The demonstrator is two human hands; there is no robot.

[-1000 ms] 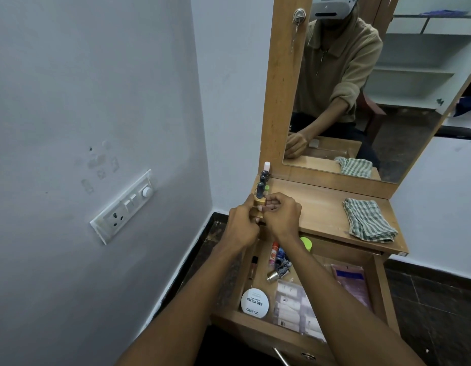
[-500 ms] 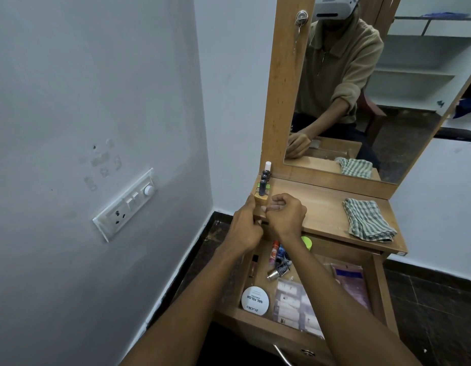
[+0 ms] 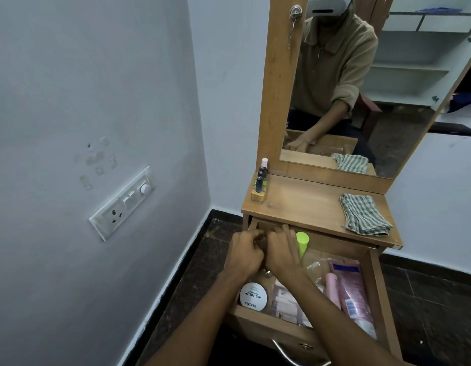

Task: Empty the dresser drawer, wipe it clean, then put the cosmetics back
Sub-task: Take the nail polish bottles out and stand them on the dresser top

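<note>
The wooden drawer [image 3: 375, 283] is pulled open under the dresser top [image 3: 303, 204]. My left hand [image 3: 244, 254] and my right hand [image 3: 281, 250] sit side by side in its back left corner, fingers bent down over small items I cannot see. Around them lie a green-capped tube [image 3: 302, 241], a white round nail polish tin [image 3: 253, 296], pale sachets [image 3: 284, 301] and pink tubes [image 3: 352, 286]. A yellow nail polish bottle [image 3: 258, 194] stands at the top's left edge, in front of a row of small bottles [image 3: 262, 170].
A folded green checked cloth [image 3: 364, 215] lies on the right of the dresser top. The mirror [image 3: 374, 83] rises behind it. A wall with a switch panel [image 3: 123, 204] is close on the left. The drawer's metal handle [image 3: 286, 355] juts toward me.
Both hands let go of the yellow bottle at the dresser top's left edge and dropped into the drawer's back left corner, covering the small bottles there.
</note>
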